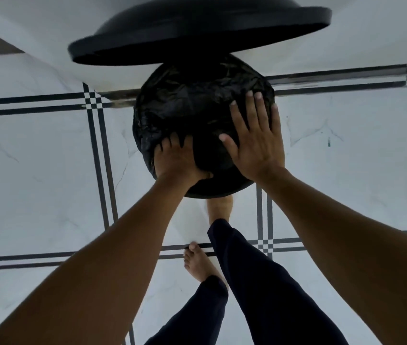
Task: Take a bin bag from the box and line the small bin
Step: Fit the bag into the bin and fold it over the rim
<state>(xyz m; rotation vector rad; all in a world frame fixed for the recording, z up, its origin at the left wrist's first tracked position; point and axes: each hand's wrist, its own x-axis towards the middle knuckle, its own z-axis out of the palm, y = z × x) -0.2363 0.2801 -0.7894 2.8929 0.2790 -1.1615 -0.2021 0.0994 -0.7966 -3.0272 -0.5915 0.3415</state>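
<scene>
tiled floor (48,170) holds upright bin (212,190), bag (197,100) mouth upward.

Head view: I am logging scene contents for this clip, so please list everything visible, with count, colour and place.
small bin: one, black, on the floor at centre, its near rim showing below the hands.
bin bag: one, black and crinkled, spread over the bin's mouth.
lid: one, black, round, raised and tilted above the far side of the bin.
floor: white tiles with black line borders, all around the bin.
wall: white, behind the bin at top.
feet: two, bare, below dark trouser legs, near the bin.
left hand: one, fingers curled into the bag at the near left rim.
right hand: one, flat with fingers spread on the bag's right side.
</scene>
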